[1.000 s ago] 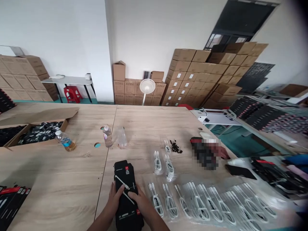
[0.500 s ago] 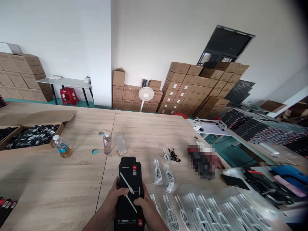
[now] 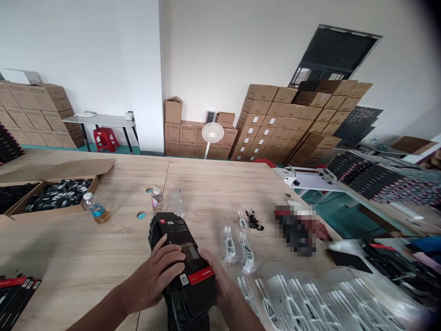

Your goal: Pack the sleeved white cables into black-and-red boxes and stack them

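Note:
In the middle of the head view is a thick stack of flattened black cartons (image 3: 175,226) with red and white print and a QR code. It stands tilted, its many layered edges showing on the left and at the front. My left hand (image 3: 153,276) lies across the top carton with fingers over its face and grips the stack's left side. My right hand (image 3: 215,276) is wrapped around the right side, its fingertips partly hidden. White cables (image 3: 229,246) coiled in clear bags lie in rows to the right of my hands.
A bottle of amber drink (image 3: 97,209), a second bottle (image 3: 157,201) and clear plastic (image 3: 177,203) stand beyond my hands. Small black pieces (image 3: 255,220) and a phone (image 3: 348,261) lie right. An open carton (image 3: 51,209) of black-and-white items sits left; more black packaging (image 3: 20,294) lies lower left.
The black cartons have turned from the face with a cable picture to one with a red band, and their layers now show. My left hand has spread across the top. The view has shifted slightly left.

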`<state>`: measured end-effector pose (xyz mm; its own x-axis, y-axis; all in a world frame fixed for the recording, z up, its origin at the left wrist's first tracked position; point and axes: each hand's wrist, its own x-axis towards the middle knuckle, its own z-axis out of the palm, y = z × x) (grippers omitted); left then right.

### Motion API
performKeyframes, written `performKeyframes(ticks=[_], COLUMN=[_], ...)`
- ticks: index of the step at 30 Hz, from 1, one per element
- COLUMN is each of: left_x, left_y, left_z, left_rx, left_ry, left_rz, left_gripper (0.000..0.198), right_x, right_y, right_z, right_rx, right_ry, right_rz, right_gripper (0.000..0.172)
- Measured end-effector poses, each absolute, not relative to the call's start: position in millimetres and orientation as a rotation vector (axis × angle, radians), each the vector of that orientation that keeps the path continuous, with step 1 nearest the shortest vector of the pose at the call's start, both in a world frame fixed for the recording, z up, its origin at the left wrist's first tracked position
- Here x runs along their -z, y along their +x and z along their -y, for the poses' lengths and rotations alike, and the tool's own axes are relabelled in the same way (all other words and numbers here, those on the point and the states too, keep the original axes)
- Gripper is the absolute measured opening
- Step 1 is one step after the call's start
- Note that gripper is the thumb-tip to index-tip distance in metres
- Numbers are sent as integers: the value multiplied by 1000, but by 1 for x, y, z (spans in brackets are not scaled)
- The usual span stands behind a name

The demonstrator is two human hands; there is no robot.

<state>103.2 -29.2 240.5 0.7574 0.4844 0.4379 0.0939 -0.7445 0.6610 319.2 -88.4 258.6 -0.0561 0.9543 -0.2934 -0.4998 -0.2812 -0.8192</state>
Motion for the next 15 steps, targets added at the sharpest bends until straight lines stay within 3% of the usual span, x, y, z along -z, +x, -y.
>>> performKeyframes(ticks=[4,8,12,15], left_x=[-231,-226,-232,-236], left_y=[92,98,117,127], left_z=[30,40,58,69], left_rx=[-908,-918,-609,-535], left_ry=[2266,1350,434,210], left_rz=[-829,-1068,-814,-882], left_gripper=[54,77,66,62], right_x=[-250,-240,-233,-226], right_y=[306,303,295,286], right_z=[93,95,103,112], right_rx=[-1734,-1588,-1533,-1531], right_ry=[-876,-911,-911,-946], right_rz=[479,543,616,649], right_gripper=[48,64,78,86])
